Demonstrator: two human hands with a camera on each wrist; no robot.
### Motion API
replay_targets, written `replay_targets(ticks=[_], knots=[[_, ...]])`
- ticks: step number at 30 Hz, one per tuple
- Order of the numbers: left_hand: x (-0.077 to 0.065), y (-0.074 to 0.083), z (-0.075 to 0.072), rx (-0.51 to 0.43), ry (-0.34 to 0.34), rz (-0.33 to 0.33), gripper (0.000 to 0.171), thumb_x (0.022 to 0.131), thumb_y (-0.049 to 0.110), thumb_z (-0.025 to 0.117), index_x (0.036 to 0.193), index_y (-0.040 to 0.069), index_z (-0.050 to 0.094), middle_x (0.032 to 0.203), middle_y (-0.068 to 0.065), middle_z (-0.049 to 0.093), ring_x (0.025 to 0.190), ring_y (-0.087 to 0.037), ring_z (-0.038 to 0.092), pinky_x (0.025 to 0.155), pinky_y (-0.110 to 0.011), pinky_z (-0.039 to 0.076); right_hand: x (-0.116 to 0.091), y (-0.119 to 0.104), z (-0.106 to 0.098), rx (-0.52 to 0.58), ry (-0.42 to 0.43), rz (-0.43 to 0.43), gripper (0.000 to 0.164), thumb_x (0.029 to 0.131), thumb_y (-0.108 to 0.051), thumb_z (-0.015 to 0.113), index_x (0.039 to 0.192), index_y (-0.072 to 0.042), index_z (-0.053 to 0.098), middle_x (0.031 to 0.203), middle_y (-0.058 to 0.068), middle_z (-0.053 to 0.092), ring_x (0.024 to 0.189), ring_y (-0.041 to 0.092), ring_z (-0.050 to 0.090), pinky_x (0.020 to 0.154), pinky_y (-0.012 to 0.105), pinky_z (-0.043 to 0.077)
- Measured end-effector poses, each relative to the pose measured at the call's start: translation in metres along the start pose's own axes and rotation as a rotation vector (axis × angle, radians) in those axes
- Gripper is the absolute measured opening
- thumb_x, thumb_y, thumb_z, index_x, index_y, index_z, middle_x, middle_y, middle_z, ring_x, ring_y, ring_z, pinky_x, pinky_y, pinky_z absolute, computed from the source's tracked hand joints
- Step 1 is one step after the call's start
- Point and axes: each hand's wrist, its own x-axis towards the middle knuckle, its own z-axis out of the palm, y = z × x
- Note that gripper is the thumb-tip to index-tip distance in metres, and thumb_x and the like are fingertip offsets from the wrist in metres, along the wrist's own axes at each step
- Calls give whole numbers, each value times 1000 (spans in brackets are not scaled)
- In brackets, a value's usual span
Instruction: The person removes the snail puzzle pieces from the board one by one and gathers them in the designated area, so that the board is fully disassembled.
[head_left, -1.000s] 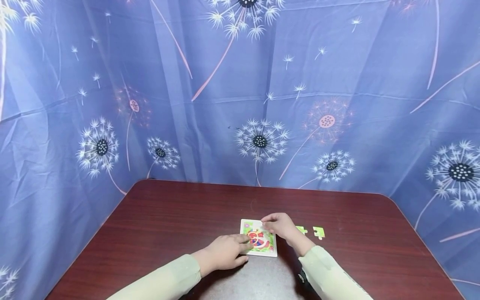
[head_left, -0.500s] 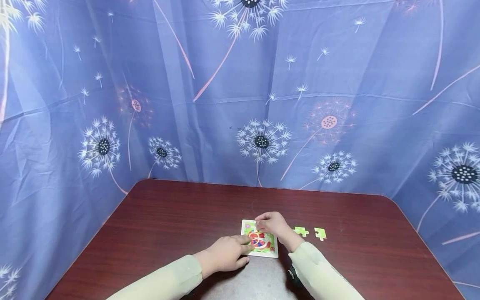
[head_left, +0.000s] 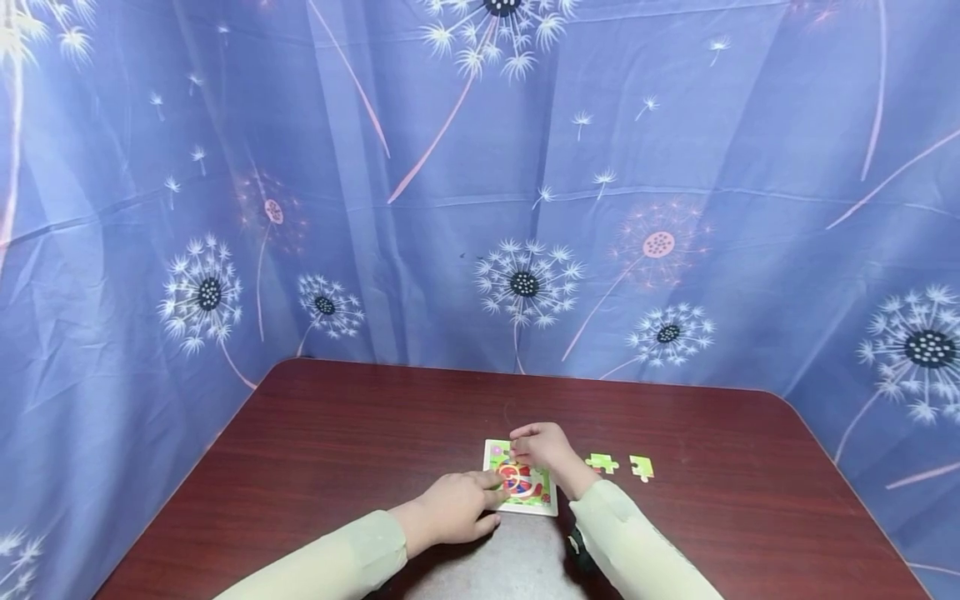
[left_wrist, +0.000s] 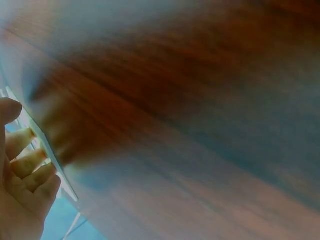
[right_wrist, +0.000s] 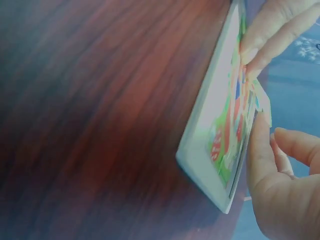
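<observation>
"Resting on the left side of the puzzle board (head_left: 537, 512), which hand is shown?"

"The left hand (head_left: 456, 507), its fingers extended and slightly parted over the printed picture, red and blue on green. In the left wrist view its fingertips reach across the board's pale border."

"And the right hand (head_left: 550, 450)?"

"It sits over the far right part of the board with its grasp narrowed, pinching a puzzle piece (right_wrist: 265, 102). The right wrist view shows this piece tilted up from the board's surface. Whether any of its edge is seated cannot be told."

"Where does the board lie?"

"Flat on the tabletop (head_left: 352, 442), a dark red wood-grained surface, between its left and right edges and well apart from both far corners. The tabletop's near edge is out of view."

"What lies to the right?"

"Two loose items, on the side toward the tabletop's right edge: a green piece (head_left: 602, 462) near the right hand, and a yellow-green piece (head_left: 642, 467) just beyond it."

"And the background?"

"A blue curtain (head_left: 427, 275) printed with dandelions, rising behind the tabletop's far edge."
</observation>
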Motion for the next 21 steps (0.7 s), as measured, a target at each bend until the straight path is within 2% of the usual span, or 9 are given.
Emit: replay_targets(ticks=[3,8,15,21], knots=[[0,0,-1,0,3,1,38,97,38,65,131,23,72,139,2,68,126,-14,67,100,-28,57,1,-1,0,20,8,12,21,92,8,62,109,17,67,90,26,74,73,14,70,75,32,64],[0,1,-1,8,12,2,38,96,38,66,130,23,72,137,2,68,125,-13,67,99,-28,57,4,1,2,-6,18,27,17,89,9,65,104,16,71,89,25,76,73,13,70,75,31,64],[-1,1,-2,9,26,5,37,96,37,66,130,23,73,137,2,69,125,-13,67,99,-28,57,6,-1,1,-21,-25,45,18,89,8,65,104,18,70,85,21,76,69,11,67,72,29,63],[-1,-1,-1,-22,21,-3,37,96,35,65,130,22,72,138,2,68,128,-13,66,101,-28,56,16,4,-2,-69,-70,10,8,88,8,67,91,10,74,78,14,76,64,11,66,64,25,61]])
